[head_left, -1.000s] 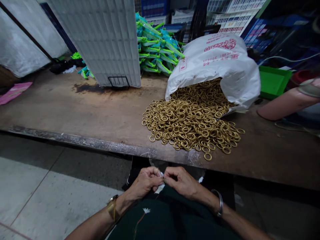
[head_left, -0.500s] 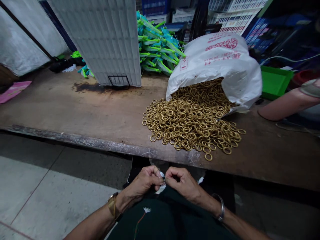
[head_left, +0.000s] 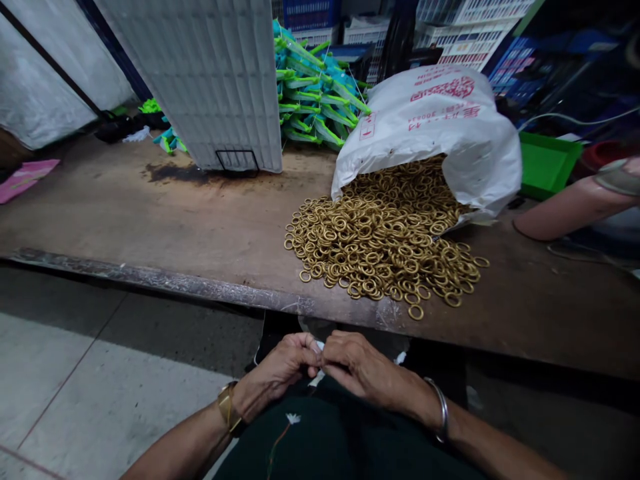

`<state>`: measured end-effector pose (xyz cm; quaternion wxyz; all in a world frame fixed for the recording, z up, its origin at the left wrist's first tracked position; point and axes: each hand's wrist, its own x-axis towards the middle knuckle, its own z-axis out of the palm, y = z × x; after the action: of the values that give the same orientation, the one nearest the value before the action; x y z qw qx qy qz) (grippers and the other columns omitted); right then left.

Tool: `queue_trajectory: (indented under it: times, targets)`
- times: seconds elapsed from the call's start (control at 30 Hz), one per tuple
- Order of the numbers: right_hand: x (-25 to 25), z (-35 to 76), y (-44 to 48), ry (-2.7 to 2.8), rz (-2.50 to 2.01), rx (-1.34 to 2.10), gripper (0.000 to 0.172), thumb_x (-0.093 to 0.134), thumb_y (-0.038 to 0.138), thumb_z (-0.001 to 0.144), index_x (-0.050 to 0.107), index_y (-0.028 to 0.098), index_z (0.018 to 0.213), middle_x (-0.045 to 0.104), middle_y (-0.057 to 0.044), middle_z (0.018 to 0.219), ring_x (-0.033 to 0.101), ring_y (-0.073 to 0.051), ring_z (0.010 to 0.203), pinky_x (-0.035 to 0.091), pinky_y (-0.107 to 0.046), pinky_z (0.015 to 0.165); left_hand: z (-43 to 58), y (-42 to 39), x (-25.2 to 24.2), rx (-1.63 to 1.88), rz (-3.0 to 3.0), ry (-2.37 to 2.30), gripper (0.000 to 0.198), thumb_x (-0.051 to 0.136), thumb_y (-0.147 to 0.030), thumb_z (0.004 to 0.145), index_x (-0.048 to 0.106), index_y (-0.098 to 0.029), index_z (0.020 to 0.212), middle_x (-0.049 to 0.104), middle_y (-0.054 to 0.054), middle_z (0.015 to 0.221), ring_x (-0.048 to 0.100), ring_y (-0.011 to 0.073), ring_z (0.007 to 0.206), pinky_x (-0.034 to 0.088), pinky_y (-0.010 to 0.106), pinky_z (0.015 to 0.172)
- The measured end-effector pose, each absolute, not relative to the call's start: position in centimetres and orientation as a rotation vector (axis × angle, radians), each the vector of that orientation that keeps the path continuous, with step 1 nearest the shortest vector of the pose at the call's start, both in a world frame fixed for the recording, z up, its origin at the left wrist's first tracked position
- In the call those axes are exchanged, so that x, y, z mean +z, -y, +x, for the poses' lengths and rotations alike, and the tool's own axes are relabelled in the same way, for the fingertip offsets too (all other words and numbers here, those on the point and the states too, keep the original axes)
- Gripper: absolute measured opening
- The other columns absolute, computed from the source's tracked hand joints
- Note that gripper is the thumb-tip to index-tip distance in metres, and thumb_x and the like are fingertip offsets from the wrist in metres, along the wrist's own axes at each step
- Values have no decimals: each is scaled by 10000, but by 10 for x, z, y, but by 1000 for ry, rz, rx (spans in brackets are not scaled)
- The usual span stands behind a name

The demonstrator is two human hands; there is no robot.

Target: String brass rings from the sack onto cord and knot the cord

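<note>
My left hand (head_left: pixel 293 360) is closed in a pinch over my lap, just below the table's front edge. Against its fingertips my right hand (head_left: pixel 357 363) is closed too, knuckles turned up. A small white piece (head_left: pixel 317 379), perhaps paper or tape, shows between and under the fingers; most of it is hidden, so its kind stays unclear. Beyond the hands, a heap of gold-coloured rings (head_left: pixel 375 247) spills onto the table from a white sack (head_left: pixel 430 120) lying on its side.
The brown wooden table (head_left: pixel 100 213) spans the view. A tall pale panel (head_left: pixel 210 87) stands on it, with green and blue bundles (head_left: pixel 320 97) behind. To the right are a green tray (head_left: pixel 547 163) and a pink cylinder (head_left: pixel 570 207). Crates (head_left: pixel 470 33) are stacked at the back.
My right hand has moved slightly left and turned over, its fingers now covering more of the white piece. My left hand keeps its pinch. The rings and sack are unchanged.
</note>
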<state>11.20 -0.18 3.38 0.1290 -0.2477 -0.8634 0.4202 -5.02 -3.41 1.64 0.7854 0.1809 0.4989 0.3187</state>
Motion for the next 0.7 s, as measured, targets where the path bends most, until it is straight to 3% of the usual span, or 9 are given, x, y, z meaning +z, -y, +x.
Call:
queue_trajectory:
  times: [0.2, 0.3, 0.5, 0.7]
  targets:
    - [23, 115, 7, 2119, -1122, 1423, 60, 544, 146, 715, 500, 179, 690, 500, 36, 632, 457, -93, 591, 360, -203, 557, -51, 38, 12, 745, 405, -1055, 110, 639, -106, 533, 541, -124, 579, 545, -33, 462, 442, 58, 428, 279, 190, 460]
    - [24, 116, 8, 2030, -1225, 1491, 136, 597, 162, 658, 489, 179, 739, 500, 37, 658, 458, -96, 613, 373, -200, 560, -51, 38, 12, 744, 415, -1056, 114, 649, -125, 550, 540, -126, 587, 543, -33, 450, 443, 62, 427, 291, 195, 467]
    - [29, 111, 5, 2040, -1223, 1596, 69, 528, 230, 742, 522, 162, 731, 519, 27, 631, 456, -93, 583, 355, -198, 536, -51, 38, 9, 754, 458, -1066, 142, 663, -138, 538, 532, -129, 592, 541, -44, 447, 431, 53, 402, 278, 190, 456]
    - [24, 107, 3, 2188, -1188, 1482, 149, 408, 186, 781, 486, 170, 655, 460, 42, 578, 400, -89, 549, 293, -210, 515, -53, 37, 10, 732, 465, -1071, 155, 664, -120, 514, 521, -134, 572, 555, -39, 467, 445, 56, 405, 288, 189, 456]
